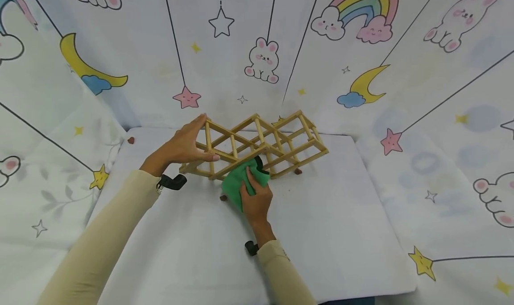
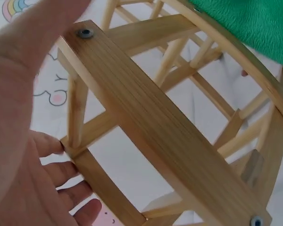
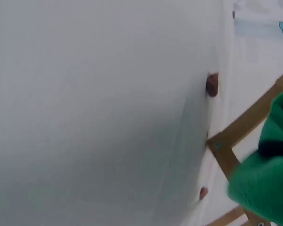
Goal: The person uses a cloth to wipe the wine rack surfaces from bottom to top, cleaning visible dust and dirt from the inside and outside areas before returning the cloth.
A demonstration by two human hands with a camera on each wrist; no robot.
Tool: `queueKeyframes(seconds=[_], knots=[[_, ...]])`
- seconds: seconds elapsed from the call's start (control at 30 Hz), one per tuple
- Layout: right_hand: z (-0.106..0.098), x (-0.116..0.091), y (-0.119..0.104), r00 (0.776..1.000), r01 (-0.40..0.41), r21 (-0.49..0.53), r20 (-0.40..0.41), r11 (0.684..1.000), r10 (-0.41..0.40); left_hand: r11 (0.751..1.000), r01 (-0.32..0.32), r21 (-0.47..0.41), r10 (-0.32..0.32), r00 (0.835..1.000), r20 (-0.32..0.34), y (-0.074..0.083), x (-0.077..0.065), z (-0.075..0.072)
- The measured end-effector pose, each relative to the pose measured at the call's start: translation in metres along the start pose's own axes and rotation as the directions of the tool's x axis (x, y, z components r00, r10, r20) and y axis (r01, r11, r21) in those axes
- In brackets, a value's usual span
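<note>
A wooden lattice rack point(image 1: 263, 146), made of crossed slats and round dowels, stands tilted at the back of the white table. My left hand point(image 1: 182, 144) grips its left end, the thumb in front and the other fingers round the back. In the left wrist view, the fingertips point(image 2: 87, 212) lie at the edge of a lower slat. My right hand point(image 1: 256, 202) holds a bunched green cloth point(image 1: 237, 180) with a dark edge against the rack's lower front slat. The right wrist view shows the cloth point(image 3: 264, 188) over the wood, with the right hand out of sight.
Small brown lumps lie on the white table point(image 1: 333, 238): one lump point(image 1: 223, 198) in front of the rack, another lump point(image 1: 298, 171) by its right part, and a third lump point(image 1: 130, 140) at the back left corner. A patterned cloth backdrop point(image 1: 225, 68) rises right behind the rack.
</note>
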State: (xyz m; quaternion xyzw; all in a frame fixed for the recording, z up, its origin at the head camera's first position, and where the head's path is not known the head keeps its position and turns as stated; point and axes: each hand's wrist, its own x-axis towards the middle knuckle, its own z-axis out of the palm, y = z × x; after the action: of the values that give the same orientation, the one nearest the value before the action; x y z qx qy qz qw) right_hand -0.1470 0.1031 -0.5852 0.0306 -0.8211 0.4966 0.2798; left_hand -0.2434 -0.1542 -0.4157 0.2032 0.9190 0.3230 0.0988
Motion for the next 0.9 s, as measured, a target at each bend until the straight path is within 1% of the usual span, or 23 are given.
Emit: queueKeyframes(seconds=[0.03,0.1,0.17,0.2,0.27,0.33,0.4,0.43,0.5,0.53,0.57,0.6,0.63,0.67,0.7,0.77,0.8,0.83,0.87,0.9], knots=[[0.001,0.000,-0.001,1.000,-0.013,-0.006,0.024,1.000,0.013,1.000,0.002,0.001,-0.002,1.000,0.001,-0.001,0.000,-0.001],[0.001,-0.003,0.000,0.997,-0.066,-0.074,0.043,0.995,0.070,1.000,0.001,0.007,-0.001,1.000,0.000,-0.002,-0.001,-0.001],[0.001,-0.010,0.001,0.990,-0.126,-0.138,0.038,0.982,0.133,1.000,0.000,0.013,0.000,1.000,-0.005,-0.003,-0.002,-0.001],[0.002,-0.014,0.000,0.988,-0.145,-0.150,0.033,0.978,0.151,1.000,0.000,0.019,0.000,1.000,-0.006,-0.003,-0.002,-0.001],[0.005,-0.023,-0.003,0.985,-0.153,-0.123,0.057,0.981,0.161,0.999,0.003,0.034,-0.003,1.000,-0.010,-0.003,-0.003,-0.001],[0.013,-0.029,-0.008,0.981,-0.141,-0.038,0.127,0.989,0.144,0.999,0.000,0.041,0.000,1.000,-0.019,-0.002,-0.003,-0.001],[0.022,-0.032,-0.014,0.963,-0.155,0.027,0.228,0.987,0.145,0.999,-0.004,0.040,0.005,1.000,-0.030,-0.001,-0.004,-0.002],[0.027,-0.033,-0.016,0.947,-0.170,0.014,0.279,0.985,0.159,0.999,-0.005,0.041,0.007,0.999,-0.034,-0.001,-0.004,-0.002],[0.033,-0.033,-0.018,0.912,-0.210,-0.060,0.348,0.976,0.218,0.999,-0.002,0.043,0.003,0.999,-0.036,-0.002,-0.003,-0.001],[0.034,-0.032,-0.018,0.898,-0.230,-0.121,0.357,0.966,0.258,0.999,-0.001,0.045,0.002,0.999,-0.034,-0.001,-0.002,0.000],[0.033,-0.032,-0.018,0.888,-0.246,-0.178,0.352,0.953,0.295,0.999,0.001,0.045,0.000,1.000,-0.031,-0.001,-0.002,0.001],[0.032,-0.032,-0.018,0.885,-0.261,-0.223,0.333,0.939,0.325,0.999,0.004,0.045,-0.003,1.000,-0.028,-0.001,-0.001,0.003],[0.029,-0.032,-0.018,0.888,-0.273,-0.241,0.310,0.931,0.341,0.999,0.007,0.044,-0.006,1.000,-0.025,-0.002,0.000,0.004],[0.027,-0.033,-0.018,0.897,-0.278,-0.237,0.284,0.931,0.340,0.999,0.009,0.046,-0.008,1.000,-0.023,-0.001,0.000,0.005],[0.026,-0.033,-0.019,0.911,-0.267,-0.219,0.261,0.939,0.320,0.999,0.007,0.044,-0.006,1.000,-0.022,-0.001,0.000,0.005],[0.026,-0.032,-0.021,0.939,-0.203,-0.146,0.252,0.968,0.235,0.999,0.007,0.041,-0.006,1.000,-0.029,-0.001,0.000,0.004],[0.028,-0.031,-0.021,0.947,-0.166,-0.104,0.261,0.981,0.188,0.999,0.007,0.043,-0.006,0.999,-0.032,0.000,-0.001,0.003],[0.031,-0.030,-0.022,0.951,-0.130,-0.083,0.273,0.988,0.148,0.999,0.007,0.046,-0.005,0.999,-0.037,0.000,-0.001,0.001],[0.034,-0.030,-0.021,0.950,-0.109,-0.075,0.284,0.991,0.126,0.999,0.009,0.049,-0.007,0.999,-0.037,-0.001,-0.002,0.000],[0.036,-0.028,-0.020,0.945,-0.109,-0.079,0.300,0.991,0.128,0.999,0.012,0.050,-0.011,0.999,-0.035,-0.001,-0.002,-0.001]])
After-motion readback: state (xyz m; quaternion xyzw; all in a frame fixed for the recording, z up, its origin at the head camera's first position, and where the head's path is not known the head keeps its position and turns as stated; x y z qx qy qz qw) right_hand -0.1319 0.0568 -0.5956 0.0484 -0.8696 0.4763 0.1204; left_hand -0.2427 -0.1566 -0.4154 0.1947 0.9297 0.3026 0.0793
